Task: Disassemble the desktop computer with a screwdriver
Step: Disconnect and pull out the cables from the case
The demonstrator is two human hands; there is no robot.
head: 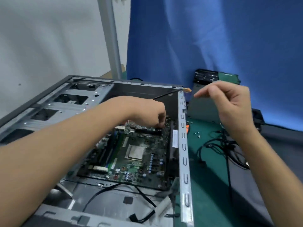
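**A:** Item one, and its place?

**B:** Desktop computer case [183,145], lying on its side with the open face up, on the green mat [209,169]. The motherboard [139,141] lies flat on its floor, close to the right wall.

**A:** Edges?

**B:** The right wall is a slotted metal rim standing between board and mat. The far wall is dark. Drive bays [65,102] run along the left side.

**A:** Hands?

**B:** Left hand [147,110]: inside the case at the board's far end, fingers curled down with the tips at the board. What they hold is hidden. A thin black line [167,95] with an orange end runs from behind it to the far right corner. Wire or tool, cannot tell.
Right hand [229,102]: raised outside the right wall above the mat, fingers loosely bent, forefinger and thumb tips close together. Too blurred to tell whether they pinch anything.

**A:** Open room?

**B:** Board uncovered between the left forearm and the right rim. On the mat: loose screws [196,134] just beside the wall and black cables [213,145] by the right forearm. A grey metal panel [203,105] stands at the back against the blue cloth [213,38].
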